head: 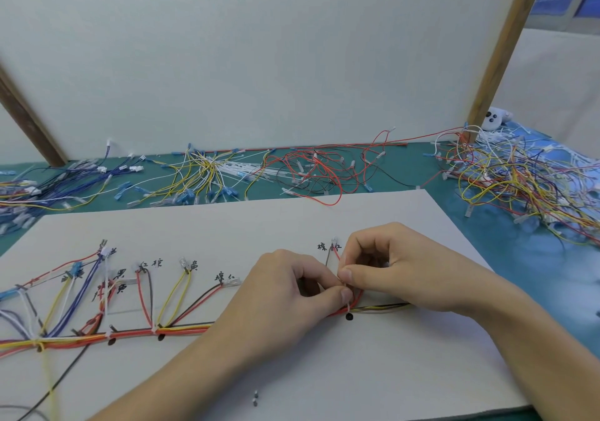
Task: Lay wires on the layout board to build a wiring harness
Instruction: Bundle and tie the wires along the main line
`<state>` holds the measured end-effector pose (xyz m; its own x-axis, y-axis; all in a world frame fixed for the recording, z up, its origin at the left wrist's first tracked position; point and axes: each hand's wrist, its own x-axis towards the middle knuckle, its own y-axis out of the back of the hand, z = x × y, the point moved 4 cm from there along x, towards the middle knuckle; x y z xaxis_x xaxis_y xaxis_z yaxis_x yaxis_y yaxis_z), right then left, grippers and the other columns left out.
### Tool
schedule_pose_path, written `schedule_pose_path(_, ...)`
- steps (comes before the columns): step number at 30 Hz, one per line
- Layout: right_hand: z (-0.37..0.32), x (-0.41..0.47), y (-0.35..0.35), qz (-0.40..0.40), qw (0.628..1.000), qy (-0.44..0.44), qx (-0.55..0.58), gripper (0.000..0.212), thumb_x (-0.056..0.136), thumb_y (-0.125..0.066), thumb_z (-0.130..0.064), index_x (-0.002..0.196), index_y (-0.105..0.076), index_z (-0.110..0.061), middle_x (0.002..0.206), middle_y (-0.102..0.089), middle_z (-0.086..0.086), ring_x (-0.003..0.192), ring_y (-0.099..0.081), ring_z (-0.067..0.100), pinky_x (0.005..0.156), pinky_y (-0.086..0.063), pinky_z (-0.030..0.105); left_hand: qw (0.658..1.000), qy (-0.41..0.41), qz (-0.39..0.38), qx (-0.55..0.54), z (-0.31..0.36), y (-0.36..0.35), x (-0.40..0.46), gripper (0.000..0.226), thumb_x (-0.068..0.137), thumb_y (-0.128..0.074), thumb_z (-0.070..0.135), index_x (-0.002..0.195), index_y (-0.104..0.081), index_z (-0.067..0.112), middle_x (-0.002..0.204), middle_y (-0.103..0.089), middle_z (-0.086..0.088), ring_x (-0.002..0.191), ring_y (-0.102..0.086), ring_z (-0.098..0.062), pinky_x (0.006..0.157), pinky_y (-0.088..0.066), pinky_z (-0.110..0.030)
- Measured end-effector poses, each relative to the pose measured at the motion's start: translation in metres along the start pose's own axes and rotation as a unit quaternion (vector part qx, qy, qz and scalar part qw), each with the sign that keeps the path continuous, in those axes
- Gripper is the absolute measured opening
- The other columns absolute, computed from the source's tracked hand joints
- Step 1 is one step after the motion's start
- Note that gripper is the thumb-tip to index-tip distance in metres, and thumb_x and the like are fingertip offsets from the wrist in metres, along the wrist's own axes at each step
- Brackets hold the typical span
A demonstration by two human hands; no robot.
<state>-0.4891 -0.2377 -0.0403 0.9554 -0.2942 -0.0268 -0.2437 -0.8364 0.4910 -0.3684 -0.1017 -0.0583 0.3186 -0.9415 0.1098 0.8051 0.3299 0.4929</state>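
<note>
Nearest, a small grey part point(255, 398) lies loose on the white layout board point(373, 372), close to its near edge. Just beyond it both hands meet over the wire bundle point(136, 333) that runs left to right across the board. The left hand point(285, 287) has its fingers curled, thumb and forefinger pinching a thin white cable tie point(348, 305) that wraps the bundle beside a black peg point(349, 316). The right hand point(386, 265) pinches the same tie from the other side, its fingertips touching those of the left.

The wires look light, thin and limp; they would sag or spring out of line if let go, so I would take hold right at the tie point, close to the peg, and not out on a loose branch. The tie seems slippery and small, best nipped between finger pads.

To the left, branches in yellow, red, blue and brown rise from the bundle toward handwritten labels point(152, 264). A red and brown pair point(331, 253) climbs just far of the hands.

Farther off, on the green surface point(406, 167), lie heaps of loose wires: blue at left point(81, 174), yellow and white point(207, 167), red and black point(311, 167), and a mixed tangle at right point(519, 177). A white panel point(259, 47) stands behind.
</note>
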Motion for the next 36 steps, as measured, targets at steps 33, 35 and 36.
schedule_pose_path(33, -0.0027, -0.0008, -0.002, -0.008, 1.0, 0.001, -0.009, 0.011, 0.095, -0.07, -0.014, 0.087, -0.074, -0.019, 0.081, -0.078, 0.001, 0.073, -0.07, 0.01, 0.068, -0.055, 0.025, 0.999, -0.002, 0.016, 0.035, 0.0025, -0.001, -0.003, 0.013, 0.085, -0.074, 0.045, 0.078, -0.078, 0.034, 0.065, -0.068, -0.001, 0.049, -0.043, -0.002, 0.048, -0.031, -0.017)
schedule_pose_path(35, -0.002, -0.0007, -0.0009, -0.009, 1.0, 0.001, -0.021, 0.012, 0.095, -0.07, -0.016, 0.085, -0.074, -0.019, 0.08, -0.077, -0.001, 0.07, -0.066, 0.005, 0.065, -0.051, 0.02, 0.999, -0.005, 0.017, 0.044, 0.0026, -0.0013, -0.0032, 0.016, 0.085, -0.072, 0.047, 0.079, -0.078, 0.033, 0.067, -0.069, 0.003, 0.051, -0.045, -0.002, 0.049, -0.033, -0.016)
schedule_pose_path(36, -0.0017, -0.0005, -0.0007, -0.009, 1.0, 0.002, -0.025, 0.013, 0.095, -0.07, -0.016, 0.084, -0.074, -0.019, 0.079, -0.077, -0.001, 0.068, -0.064, 0.004, 0.064, -0.05, 0.019, 0.999, -0.005, 0.018, 0.047, 0.0021, -0.0014, -0.0029, 0.016, 0.085, -0.073, 0.047, 0.078, -0.078, 0.033, 0.068, -0.07, 0.004, 0.051, -0.046, -0.001, 0.05, -0.033, -0.017)
